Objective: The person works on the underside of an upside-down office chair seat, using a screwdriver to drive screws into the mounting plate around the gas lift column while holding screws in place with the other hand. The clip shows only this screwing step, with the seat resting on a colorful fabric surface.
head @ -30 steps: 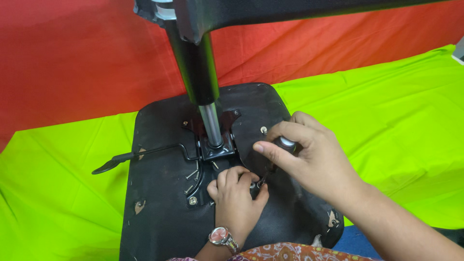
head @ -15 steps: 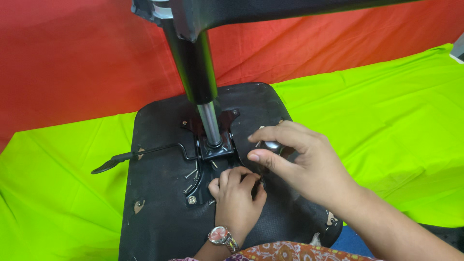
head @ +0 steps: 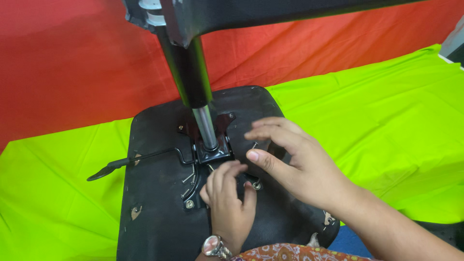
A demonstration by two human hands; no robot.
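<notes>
Left hand [head: 231, 203], wristwatch [head: 212, 245] at the wrist, curled knuckles-up on the metal mounting plate [head: 212, 154] under the upturned black chair seat [head: 159, 212]; fingers bent in close over something small by a screw [head: 257, 185], grip mostly closed, though what lies inside it cannot be told. Right hand [head: 295, 164] spread flat and loose just to the right, fingers extended, thumb tip near the left fingers, nothing visibly held. Compared with half a second ago: right hand opened out and slid a little nearer, the small dark piece formerly pinched between its fingers no longer seen; left hand barely moved. Judged from that, fastening work at the plate being passed to the left hand, the right now only steadying the seat.

Rising from the plate, a chrome-and-black gas cylinder [head: 195, 92] up to the chair base [head: 270, 9] at the top edge. Off to the left, a black lever [head: 135, 162] reaching past the seat edge.

Beneath everything, a bright green cloth [head: 377, 121] over the tabletop; behind, far side, a red cloth backdrop [head: 72, 63].
</notes>
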